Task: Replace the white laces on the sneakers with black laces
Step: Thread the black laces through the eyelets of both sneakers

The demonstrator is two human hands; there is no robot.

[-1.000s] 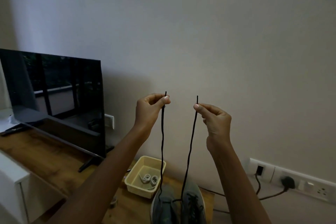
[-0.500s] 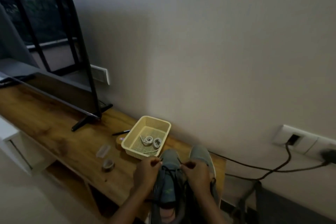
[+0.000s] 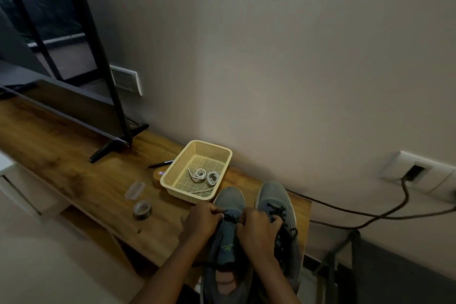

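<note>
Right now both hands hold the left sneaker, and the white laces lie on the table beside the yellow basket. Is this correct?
Not quite: the head view shows the white laces coiled inside the yellow basket, not beside it. The left hand and right hand do hold the left sneaker.

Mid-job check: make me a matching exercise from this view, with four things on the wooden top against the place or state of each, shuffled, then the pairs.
Things
1. coiled white laces
2. grey roll of tape
3. slim black pen
4. grey mesh sneaker on the right

Places or states
A. threaded with black lace
B. lying on the wooden top beside the basket's left wall, toward the back
C. inside the cream plastic mesh basket
D. on the wood near its front edge

Pairs: 1-C, 2-D, 3-B, 4-A
</note>
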